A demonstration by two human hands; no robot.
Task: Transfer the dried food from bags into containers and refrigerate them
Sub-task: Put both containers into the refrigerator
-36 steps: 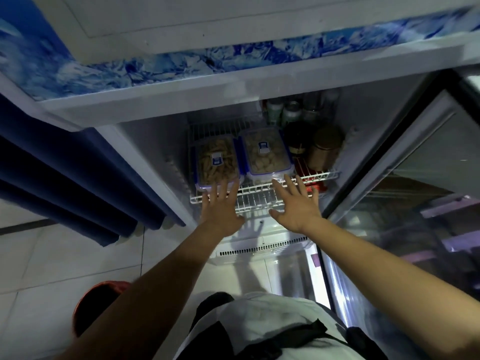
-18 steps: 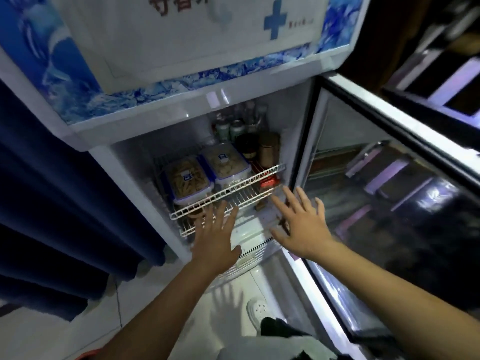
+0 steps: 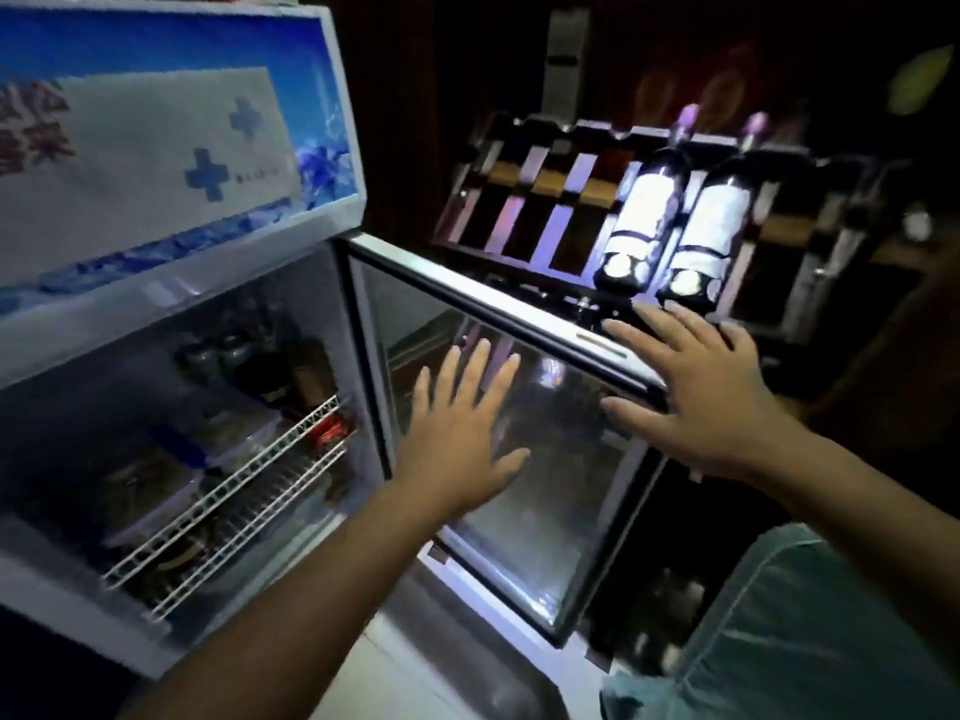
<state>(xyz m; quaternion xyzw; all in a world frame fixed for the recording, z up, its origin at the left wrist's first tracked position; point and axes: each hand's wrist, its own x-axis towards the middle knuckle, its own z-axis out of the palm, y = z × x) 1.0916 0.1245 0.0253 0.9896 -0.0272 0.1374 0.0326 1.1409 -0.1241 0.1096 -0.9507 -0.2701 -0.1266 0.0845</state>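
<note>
Glass door (image 3: pixel 519 459) of the fridge (image 3: pixel 171 314) stands swung open. Left hand (image 3: pixel 460 433) spread flat, fingers apart, over the pane; right hand (image 3: pixel 701 397) spread likewise at the door's top frame, near its outer corner. Neither grip holds anything. Placement reads as preparation to push the door closed. Containers (image 3: pixel 156 491) of dried food sit side by side on the white wire shelf (image 3: pixel 234 485) inside, so the refrigerating step looks nearly complete. Two bottles (image 3: pixel 675 215) lie on a rack behind the door.
</note>
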